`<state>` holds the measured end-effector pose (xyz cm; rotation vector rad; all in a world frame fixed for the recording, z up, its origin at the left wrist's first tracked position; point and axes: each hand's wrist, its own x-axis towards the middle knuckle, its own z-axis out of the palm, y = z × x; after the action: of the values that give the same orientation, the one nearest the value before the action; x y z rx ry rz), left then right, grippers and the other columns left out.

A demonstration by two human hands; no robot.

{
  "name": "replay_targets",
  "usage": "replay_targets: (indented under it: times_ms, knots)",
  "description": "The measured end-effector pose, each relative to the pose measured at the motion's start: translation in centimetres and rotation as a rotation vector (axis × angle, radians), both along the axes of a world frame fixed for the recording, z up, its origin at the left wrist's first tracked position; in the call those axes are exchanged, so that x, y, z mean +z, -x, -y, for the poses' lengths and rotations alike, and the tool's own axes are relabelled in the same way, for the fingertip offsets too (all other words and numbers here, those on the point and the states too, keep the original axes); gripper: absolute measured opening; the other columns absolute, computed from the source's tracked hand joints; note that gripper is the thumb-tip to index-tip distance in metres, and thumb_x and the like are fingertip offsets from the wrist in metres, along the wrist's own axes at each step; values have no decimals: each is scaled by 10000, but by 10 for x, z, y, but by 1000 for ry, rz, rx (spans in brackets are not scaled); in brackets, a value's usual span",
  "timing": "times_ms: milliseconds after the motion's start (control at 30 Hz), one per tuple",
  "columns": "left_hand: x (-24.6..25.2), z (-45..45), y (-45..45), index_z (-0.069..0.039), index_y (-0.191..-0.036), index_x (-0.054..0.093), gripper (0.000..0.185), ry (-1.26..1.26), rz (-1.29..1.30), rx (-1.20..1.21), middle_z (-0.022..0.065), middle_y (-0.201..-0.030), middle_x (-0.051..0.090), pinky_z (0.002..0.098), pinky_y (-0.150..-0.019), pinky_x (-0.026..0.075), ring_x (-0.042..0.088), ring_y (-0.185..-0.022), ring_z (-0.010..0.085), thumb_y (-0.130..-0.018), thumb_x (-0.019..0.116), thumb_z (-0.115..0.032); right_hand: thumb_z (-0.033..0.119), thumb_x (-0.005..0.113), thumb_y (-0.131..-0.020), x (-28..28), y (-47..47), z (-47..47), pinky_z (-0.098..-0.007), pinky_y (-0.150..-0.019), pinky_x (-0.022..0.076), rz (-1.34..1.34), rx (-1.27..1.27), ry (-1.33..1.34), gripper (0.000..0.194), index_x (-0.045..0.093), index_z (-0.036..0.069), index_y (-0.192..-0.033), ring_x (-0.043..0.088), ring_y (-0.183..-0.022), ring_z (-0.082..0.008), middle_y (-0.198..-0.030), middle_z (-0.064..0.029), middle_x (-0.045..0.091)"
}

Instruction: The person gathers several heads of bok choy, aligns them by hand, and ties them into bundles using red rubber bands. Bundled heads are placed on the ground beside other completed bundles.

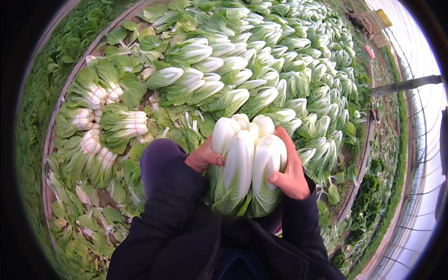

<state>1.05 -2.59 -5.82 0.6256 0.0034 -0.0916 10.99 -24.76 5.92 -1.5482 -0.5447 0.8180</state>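
Between both palms I hold a bunch of white-stemmed leafy cabbages [238, 161], their pale stem ends up and their green leaves down towards my lap. My left hand [206, 155] presses the bunch's left side, its thumb across the front. On the other side my right hand [291, 171] wraps the nearest right head, thumb in front and fingers behind. No band shows around this bunch. To the left lie several bunches tied with thin red bands [135, 122], stem ends mostly facing one another.
Loose cabbages [224, 64] cover the ground ahead and to the right in rows. Trimmed leaves [94, 220] litter the soil at left. A wooden post [406, 85] slants in at right, near the greenhouse's curved wall [418, 140]. Leafy plants [75, 45] grow beyond the left border strip.
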Motion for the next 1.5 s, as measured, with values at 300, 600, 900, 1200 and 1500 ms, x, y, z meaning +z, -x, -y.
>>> replay_targets:
  times_ms: [300,600,900,1200,1500]
  knots:
    - [22,-6,-9,-19,-1595,355,1211,-184,-53,73,99,-1505,545,375,-1172,394,529,-1371,217,-622,1017,-308,592,833,-818,-41,-19,-28,-400,-1174,383,-25,-48,-127,1127,322,-53,-1588,524,-1379,-256,-1495,-165,531]
    - [97,-30,-45,-2,-1554,376,1227,-892,286,-223,92,-1448,545,370,-1157,401,515,-1348,192,-556,1028,-293,535,1032,-554,-47,8,-11,-484,-1204,404,-228,-46,-528,1472,162,48,-1637,468,-1464,-308,-1591,-156,444]
    - [87,46,-42,-19,-1546,387,1219,-916,261,-470,96,-1464,519,382,-1182,380,484,-1383,207,-534,1023,-264,680,938,-538,-82,53,90,-530,-1243,312,234,-253,-242,1366,354,38,-1593,433,-1490,-354,-1612,-152,437]
    - [98,114,-56,-68,-1462,493,1119,-1526,673,-345,179,-1348,626,482,-1095,432,607,-1236,383,-500,979,-370,921,766,-479,-117,47,164,-554,-1245,255,897,-362,160,1483,400,-23,-1563,377,-1501,-461,-1615,-219,419]
    - [108,144,-49,-46,-1431,487,1118,-1675,706,-272,192,-1334,611,511,-1105,416,582,-1248,414,-484,978,-378,835,690,-790,-105,80,168,-495,-1257,277,219,-504,-492,1316,143,32,-1678,350,-1524,-381,-1702,-267,233]
